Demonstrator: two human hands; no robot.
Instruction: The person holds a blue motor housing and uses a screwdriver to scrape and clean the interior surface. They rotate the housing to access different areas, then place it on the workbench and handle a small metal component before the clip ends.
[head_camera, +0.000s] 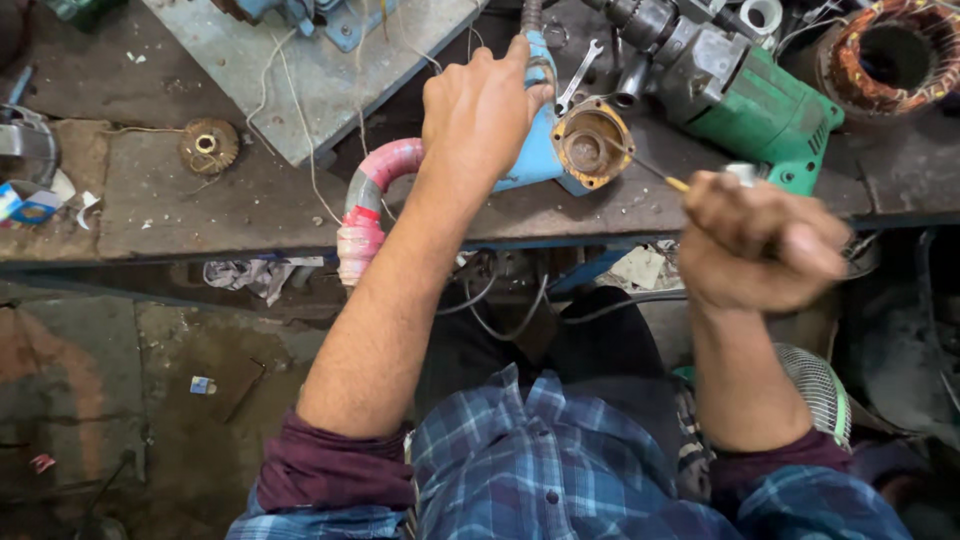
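Observation:
My left hand (482, 112) rests on top of a blue power-tool housing (545, 150) lying on the workbench, gripping it. The housing's round open end (592, 146) is rusty orange inside and faces me. A handle wrapped in red and pink tape (368, 205) curves from the housing down over the bench edge. My right hand (762, 240) is closed in a fist around a yellow-handled screwdriver (668, 178). Its thin shaft points up-left into the open end. The hand is blurred.
A green power drill (765, 105) lies at the back right, beside a copper-wound stator (893, 55). A spanner (578, 72) lies behind the housing. A brass gear (209, 146) and a grey-blue metal plate (300, 70) sit left. Cables hang under the bench edge (250, 250).

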